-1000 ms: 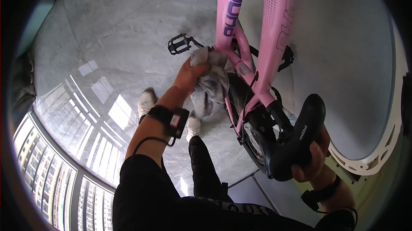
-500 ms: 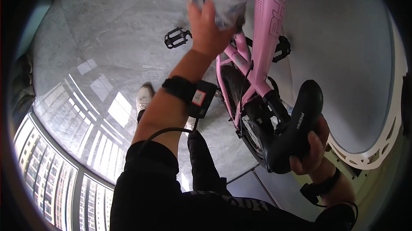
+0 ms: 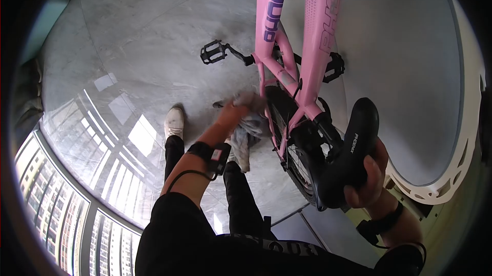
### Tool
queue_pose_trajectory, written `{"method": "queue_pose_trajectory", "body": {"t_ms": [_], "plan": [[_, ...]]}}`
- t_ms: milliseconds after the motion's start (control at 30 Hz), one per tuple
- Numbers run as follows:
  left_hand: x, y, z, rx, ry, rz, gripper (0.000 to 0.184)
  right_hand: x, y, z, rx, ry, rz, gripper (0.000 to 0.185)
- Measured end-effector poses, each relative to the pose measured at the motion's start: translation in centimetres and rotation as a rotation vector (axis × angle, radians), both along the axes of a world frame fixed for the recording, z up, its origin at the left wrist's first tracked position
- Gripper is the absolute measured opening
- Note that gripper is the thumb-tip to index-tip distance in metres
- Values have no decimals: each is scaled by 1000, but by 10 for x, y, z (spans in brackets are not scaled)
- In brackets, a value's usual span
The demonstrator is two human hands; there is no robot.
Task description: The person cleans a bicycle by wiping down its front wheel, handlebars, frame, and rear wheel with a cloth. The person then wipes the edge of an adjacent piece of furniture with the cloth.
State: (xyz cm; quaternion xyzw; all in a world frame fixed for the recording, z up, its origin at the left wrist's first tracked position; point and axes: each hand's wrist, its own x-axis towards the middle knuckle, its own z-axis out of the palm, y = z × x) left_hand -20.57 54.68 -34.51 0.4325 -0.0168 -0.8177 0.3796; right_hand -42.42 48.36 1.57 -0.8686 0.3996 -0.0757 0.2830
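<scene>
A pink bicycle frame runs from the top of the view down to the black saddle. My right hand is wrapped round the saddle's right edge, thumb and fingers pressed on it. Left of the rear wheel, my left hand grips a crumpled grey cloth beside the pink stays. Motion blurs that hand and the upper part of the cloth, so whether the cloth touches the bicycle is unclear.
A black pedal juts out left of the frame, and another lies to its right. My shoe stands on the glossy grey floor. A large grey panel with a pale cut-out rim is at the right.
My left hand went up along the frame with the cloth, then came back down beside the rear wheel. My right hand keeps its hold on the saddle, which has shifted slightly left in view.
</scene>
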Motion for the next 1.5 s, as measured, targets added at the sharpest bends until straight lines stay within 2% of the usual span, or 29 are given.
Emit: {"method": "queue_pose_trajectory", "body": {"t_ms": [33, 67, 100, 133, 200, 400, 467, 533, 600, 633, 700, 733, 833, 933, 967, 1067, 1100, 1200, 1233, 1333, 1367, 1467, 1500], "plan": [[14, -13, 7, 2, -10, 154, 48, 2, -2, 2, -9, 8, 4, 69], [31, -34, 10, -106, -15, 228, 46, 4, -3, 3, -16, 17, 8, 68], [53, -69, 44, -176, 92, 328, 44, 3, -2, 3, -18, 6, 2, 68], [72, -101, 78, -258, 20, 403, 41, 2, -1, 2, -21, -5, -4, 68], [102, -165, 100, -548, -147, 530, 36, -1, 0, 0, -30, -14, -9, 67], [111, -276, 206, -1060, -806, 452, 29, -1, -1, 1, -51, -6, -9, 68], [103, -274, 213, -1061, -843, 438, 27, 0, -2, 2, -53, -15, -14, 69], [87, -255, 200, -913, -692, 466, 28, 1, -3, 3, -73, 16, -11, 69], [57, -235, 127, -773, -737, 478, 40, 1, -3, 5, -75, 28, -9, 69], [41, -218, 96, -740, -673, 407, 45, 2, -3, 4, -73, 22, -9, 69], [6, -175, 46, -698, -756, 300, 53, 2, -2, 1, -66, 1, -12, 69], [-9, -152, 32, -687, -902, 261, 55, 1, -2, 0, -62, -10, -16, 68], [-25, -100, 30, -621, -1096, -232, 54, 5, -2, 2, -47, 2, -10, 67], [-16, -111, 47, -529, -1043, -649, 50, 7, 0, 1, -39, -5, -25, 65], [-9, -118, 54, -609, -1049, -636, 49, 7, 0, 1, -41, -17, -32, 64], [2, -146, 94, -1007, -993, -897, 48, 9, -1, 3, -39, -29, -44, 64], [-9, -150, 87, -1208, -910, -760, 52, 9, -1, 3, -42, -26, -36, 65], [13, -174, 125, -832, -412, -827, 62, 6, -4, 5, -66, -16, -15, 68], [22, -175, 132, -593, -304, -816, 65, 5, -4, 5, -74, -14, -15, 69], [28, -168, 116, -264, 122, -429, 61, 4, -1, 3, -84, -24, -35, 71], [20, -176, 79, -418, 298, -309, 59, 2, -1, 3, -94, -21, -39, 71], [49, -204, 126, -281, 443, -80, 55, 0, 1, 4, -116, -15, -51, 70], [62, -215, 145, -291, 400, -65, 54, 0, 1, 5, -124, -15, -53, 70]]}}
